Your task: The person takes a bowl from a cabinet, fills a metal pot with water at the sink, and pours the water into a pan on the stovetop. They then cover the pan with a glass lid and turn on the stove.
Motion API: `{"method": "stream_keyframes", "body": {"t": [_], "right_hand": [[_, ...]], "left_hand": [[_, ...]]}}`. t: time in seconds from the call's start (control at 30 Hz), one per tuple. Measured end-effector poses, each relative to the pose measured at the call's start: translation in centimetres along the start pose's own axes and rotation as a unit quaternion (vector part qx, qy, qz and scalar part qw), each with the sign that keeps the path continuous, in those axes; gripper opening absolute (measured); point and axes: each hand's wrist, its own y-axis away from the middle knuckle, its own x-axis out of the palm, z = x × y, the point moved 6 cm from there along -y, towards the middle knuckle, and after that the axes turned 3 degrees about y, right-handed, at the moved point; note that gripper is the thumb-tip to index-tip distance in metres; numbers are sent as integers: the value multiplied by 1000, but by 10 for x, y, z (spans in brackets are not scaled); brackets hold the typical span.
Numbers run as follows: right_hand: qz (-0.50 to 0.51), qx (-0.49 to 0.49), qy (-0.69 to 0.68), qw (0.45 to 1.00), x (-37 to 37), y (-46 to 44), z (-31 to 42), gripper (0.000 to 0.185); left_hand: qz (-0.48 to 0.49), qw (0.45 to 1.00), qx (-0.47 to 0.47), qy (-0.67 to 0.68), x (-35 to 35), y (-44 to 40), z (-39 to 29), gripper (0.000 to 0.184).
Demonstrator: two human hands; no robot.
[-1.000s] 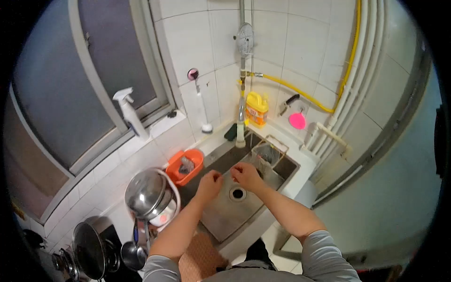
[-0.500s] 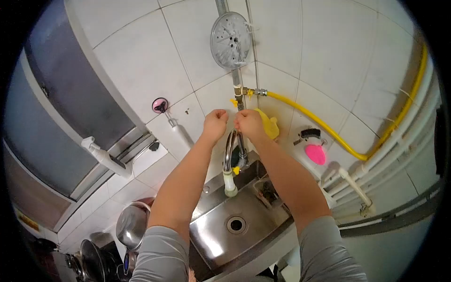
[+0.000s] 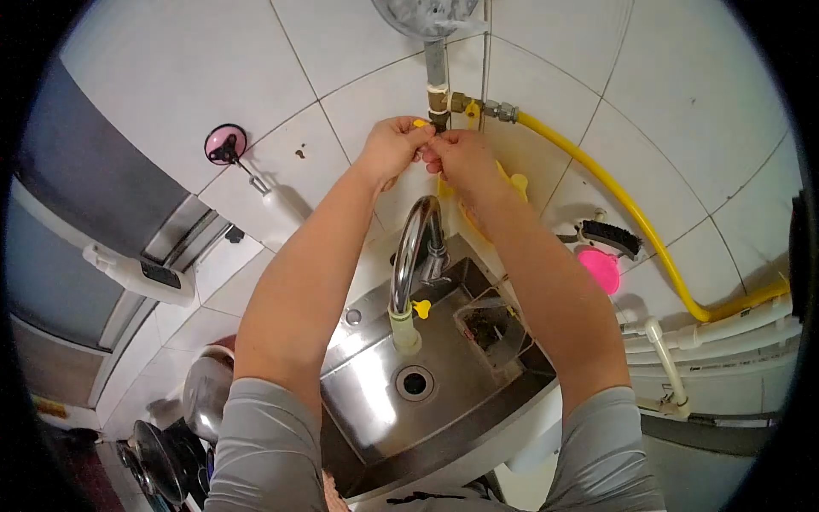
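My left hand [image 3: 394, 152] is raised to the wall pipe, thumb and finger closed at a small yellow valve handle [image 3: 421, 124]. Close beside it, my right hand [image 3: 465, 160] has its fingers pinched together just under the brass tee [image 3: 438, 101]; whatever lies between them is hidden. The fingertips of both hands nearly meet in front of the pipe. Below them curves a chrome faucet [image 3: 414, 230] with a pale nozzle [image 3: 405, 333] and a yellow tab [image 3: 421, 309], over the steel sink [image 3: 358, 418].
A yellow hose [image 3: 597, 171] runs right from the tee. On the right wall hang a black brush [image 3: 610, 237] and a pink item [image 3: 600, 269]. A white spray bottle [image 3: 141, 273] lies at the left sill. Pots [image 3: 207, 397] stand lower left. A strainer box [image 3: 493, 334] sits in the sink.
The view has tipped down and moved closer. My hands, formerly apart on either side of the pipe, have come together at the valve, with the left on the yellow handle.
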Motion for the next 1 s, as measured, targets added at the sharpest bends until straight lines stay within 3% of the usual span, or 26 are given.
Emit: {"method": "stream_keyframes", "body": {"t": [0.1, 0.3, 0.43, 0.53, 0.6, 0.63, 0.73, 0.8, 0.83, 0.87, 0.9, 0.93, 0.97, 1.0], "right_hand": [[11, 14, 8, 1000, 1, -5, -1, 30], [11, 7, 17, 1000, 3, -13, -17, 28], [-13, -14, 17, 1000, 6, -18, -25, 27], [-30, -10, 28, 999, 9, -11, -17, 25], [-36, -13, 10, 999, 13, -14, -25, 25], [-40, -11, 1, 999, 11, -15, -29, 25], [-14, -9, 89, 996, 3, -19, -29, 23], [-6, -15, 124, 992, 5, -15, -24, 22], [-6, -18, 126, 992, 7, -6, -15, 23], [1, -19, 93, 996, 12, 6, -2, 24], [5, -19, 60, 998, 13, 15, 3, 25], [-10, -39, 113, 993, 0, 1, -13, 26], [-28, -56, 169, 984, -12, -9, -28, 26], [-24, -62, 166, 984, -14, 4, -22, 26]], "left_hand": [[-18, 1000, 20, -3, 0, 1, -4, 16], [-39, 982, 111, -146, 0, 5, -13, 15], [-78, 939, 161, -295, 4, 21, -30, 17], [-78, 896, 275, -341, 4, 24, -38, 17], [-90, 855, 293, -418, 2, 23, -38, 17], [-92, 834, 298, -455, 4, 23, -38, 17], [-83, 863, 209, -453, 5, 18, -32, 17], [-32, 932, 129, -337, 1, 0, -5, 16], [-24, 900, 137, -412, 6, 2, -13, 14], [-59, 917, 114, -379, 6, 13, -22, 15], [-94, 842, 226, -480, 3, -8, -3, 16], [-130, 844, 207, -477, 2, 8, -12, 17], [-191, 815, 276, -473, -1, 34, -28, 16], [-200, 823, 264, -461, -8, 49, -37, 16]]}}
